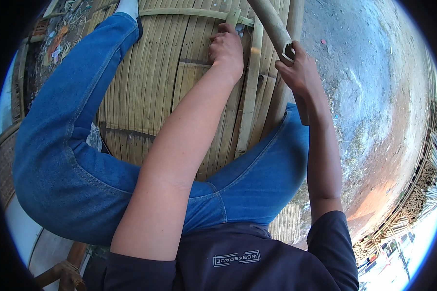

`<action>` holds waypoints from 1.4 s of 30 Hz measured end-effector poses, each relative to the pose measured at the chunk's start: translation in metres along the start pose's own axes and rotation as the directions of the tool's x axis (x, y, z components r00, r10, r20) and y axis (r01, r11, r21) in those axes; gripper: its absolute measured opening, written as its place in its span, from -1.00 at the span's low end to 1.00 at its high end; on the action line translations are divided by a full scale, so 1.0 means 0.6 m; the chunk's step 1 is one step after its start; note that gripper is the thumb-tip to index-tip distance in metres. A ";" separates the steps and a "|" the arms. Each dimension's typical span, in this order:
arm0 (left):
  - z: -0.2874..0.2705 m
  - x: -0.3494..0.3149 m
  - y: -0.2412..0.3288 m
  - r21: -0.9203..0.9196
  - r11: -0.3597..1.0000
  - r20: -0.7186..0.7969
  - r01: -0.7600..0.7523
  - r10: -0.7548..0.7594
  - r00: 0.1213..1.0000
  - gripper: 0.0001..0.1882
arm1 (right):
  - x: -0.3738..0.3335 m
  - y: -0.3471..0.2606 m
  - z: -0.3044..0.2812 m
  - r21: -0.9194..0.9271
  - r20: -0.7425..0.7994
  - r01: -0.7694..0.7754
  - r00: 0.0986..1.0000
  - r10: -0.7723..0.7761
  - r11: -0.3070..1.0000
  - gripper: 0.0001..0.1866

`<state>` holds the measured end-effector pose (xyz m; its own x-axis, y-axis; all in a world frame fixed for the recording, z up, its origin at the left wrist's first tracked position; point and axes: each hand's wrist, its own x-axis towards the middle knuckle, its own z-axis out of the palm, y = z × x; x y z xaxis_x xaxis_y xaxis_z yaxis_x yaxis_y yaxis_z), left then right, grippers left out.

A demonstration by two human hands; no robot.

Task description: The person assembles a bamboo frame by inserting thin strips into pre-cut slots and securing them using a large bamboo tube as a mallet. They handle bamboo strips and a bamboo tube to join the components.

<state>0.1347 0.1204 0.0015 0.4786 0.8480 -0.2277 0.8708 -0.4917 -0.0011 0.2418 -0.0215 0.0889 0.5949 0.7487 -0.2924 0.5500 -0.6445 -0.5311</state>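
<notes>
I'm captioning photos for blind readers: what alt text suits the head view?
A person's left hand holds a short, pale-green flat bamboo piece, while the right hand grips a round tan bamboo pole. Also visible are a brown bamboo-slat surface and the person's blue denim jeans.

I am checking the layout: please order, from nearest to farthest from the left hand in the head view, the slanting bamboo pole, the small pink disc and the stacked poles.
From the left hand:
1. Slanting bamboo pole: to its right.
2. Small pink disc: on the ground, farther right.
3. Stacked poles: far right.
</notes>
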 end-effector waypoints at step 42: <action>-0.007 -0.001 -0.002 -0.163 0.986 0.007 -0.032 0.034 0.999 -0.40 | -0.111 -0.097 0.059 0.740 0.368 -0.413 0.909 0.194 0.531 -0.55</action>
<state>0.1338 0.1214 0.0058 0.5067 0.8296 -0.2347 0.8618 -0.4796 0.1651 0.1493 -0.0283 0.1114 0.4323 0.6129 -0.6614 -0.3869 -0.5365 -0.7500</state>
